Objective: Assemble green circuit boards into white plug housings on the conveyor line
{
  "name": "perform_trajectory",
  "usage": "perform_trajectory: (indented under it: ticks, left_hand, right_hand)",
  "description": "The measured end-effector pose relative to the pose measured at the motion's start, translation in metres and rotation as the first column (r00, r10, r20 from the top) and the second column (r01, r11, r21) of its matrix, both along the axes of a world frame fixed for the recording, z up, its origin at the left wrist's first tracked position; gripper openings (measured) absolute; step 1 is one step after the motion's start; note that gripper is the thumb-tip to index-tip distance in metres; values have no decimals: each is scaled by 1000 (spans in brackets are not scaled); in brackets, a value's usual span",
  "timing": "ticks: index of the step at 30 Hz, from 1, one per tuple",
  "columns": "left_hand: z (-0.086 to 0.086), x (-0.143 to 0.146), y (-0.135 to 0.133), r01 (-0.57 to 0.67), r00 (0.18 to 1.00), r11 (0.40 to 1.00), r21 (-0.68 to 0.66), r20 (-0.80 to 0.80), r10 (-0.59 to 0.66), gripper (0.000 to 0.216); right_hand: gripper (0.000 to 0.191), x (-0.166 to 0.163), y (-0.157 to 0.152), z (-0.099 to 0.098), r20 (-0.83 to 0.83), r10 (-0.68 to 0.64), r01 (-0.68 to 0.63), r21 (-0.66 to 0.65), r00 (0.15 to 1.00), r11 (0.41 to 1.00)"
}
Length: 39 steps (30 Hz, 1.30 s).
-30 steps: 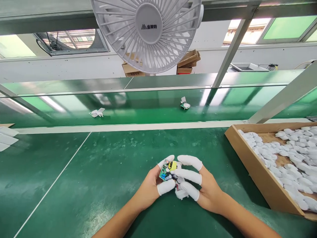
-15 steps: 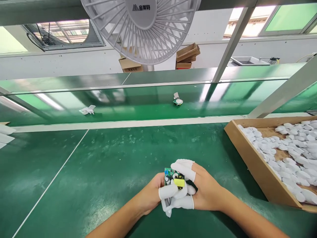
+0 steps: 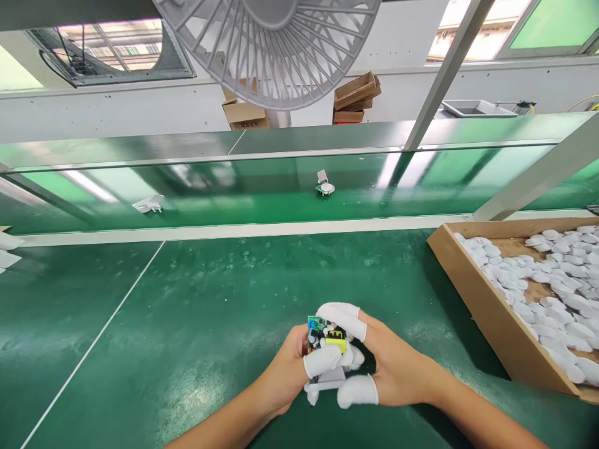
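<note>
A small green circuit board (image 3: pixel 314 323) with a yellow-wrapped transformer (image 3: pixel 336 338) sits between my hands, low in the middle of the view. Below it, a white plastic piece (image 3: pixel 330 379) juts toward me; how the two join is hidden by my fingers. My left hand (image 3: pixel 291 365) grips the board and white piece from the left, its covered thumb across the front. Over the board's upper right edge curl the fingers of my right hand (image 3: pixel 397 355), while its thumb stands off to the right of the white piece. White finger cots cover several fingertips.
On the right, a cardboard tray (image 3: pixel 482 312) holds many white oval pieces (image 3: pixel 561 305). Beyond the green bench, a green belt (image 3: pixel 243 206) carries a circuit board assembly (image 3: pixel 324 186) and a white part (image 3: pixel 148 203). A fan (image 3: pixel 276 56) hangs overhead; slanted posts (image 3: pixel 449 75) stand behind.
My right thumb has come away from the white piece, showing more of it. Both items on the belt have shifted left. The view has tilted slightly downward.
</note>
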<state>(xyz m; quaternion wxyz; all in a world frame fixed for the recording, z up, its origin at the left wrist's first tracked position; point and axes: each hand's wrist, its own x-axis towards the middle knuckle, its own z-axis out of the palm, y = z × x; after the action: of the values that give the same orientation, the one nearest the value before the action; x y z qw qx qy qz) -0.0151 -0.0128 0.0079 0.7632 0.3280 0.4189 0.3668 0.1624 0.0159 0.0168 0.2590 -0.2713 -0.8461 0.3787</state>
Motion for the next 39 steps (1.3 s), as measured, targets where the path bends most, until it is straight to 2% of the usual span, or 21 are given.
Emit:
perform_trajectory:
  ticks: [2, 4, 7, 14, 17, 19, 20, 23, 25, 29, 33, 39]
  left_hand:
    - [1, -1, 1, 26, 1000, 999, 19, 7, -26, 43]
    - [1, -1, 3, 67, 998, 997, 39, 14, -67, 43]
    - [2, 1, 3, 106, 994, 993, 54, 20, -108, 44]
    - [0, 2, -2, 94, 996, 983, 155, -20, -92, 51]
    - [-1, 4, -3, 45, 999, 993, 111, -14, -43, 50]
    - [-2, 7, -3, -9, 1000, 1000, -10, 4, 9, 46]
    - [-2, 8, -2, -33, 999, 997, -75, 22, 34, 44]
    - [0, 9, -1, -60, 992, 979, -197, 97, 80, 38]
    - [2, 8, 0, -60, 984, 971, -233, 147, 96, 36]
    - [2, 6, -2, -36, 968, 963, -268, 230, 100, 37]
    - [-1, 7, -4, -17, 958, 969, -248, 273, 87, 36]
    - [-3, 8, -4, 20, 975, 984, -175, 222, 19, 35]
  right_hand:
    - [65, 1, 0, 5, -63, 48, -57, -134, 997, 989]
    - [55, 1, 1, 8, -102, 68, -87, -203, 992, 975]
    - [54, 1, 2, 8, -99, 41, -62, -217, 994, 974]
    - [45, -5, -6, -5, -117, -98, 76, -178, 988, 981]
    - [43, -8, -6, -7, -144, -134, 101, -214, 980, 972]
    - [43, -10, -4, -5, -173, -148, 80, -345, 974, 935]
    - [44, -11, -4, -4, -201, -149, 46, -443, 968, 895]
    - [49, -13, -3, -2, -307, -160, -111, -705, 938, 700]
    - [52, -14, -5, -4, -350, -198, -165, -776, 916, 609]
    - [54, -15, -6, -9, -347, -270, -141, -809, 898, 570]
    - [51, -16, -5, -9, -325, -254, -153, -838, 911, 524]
    - [45, -16, -9, -8, -326, -245, -140, -815, 913, 562]
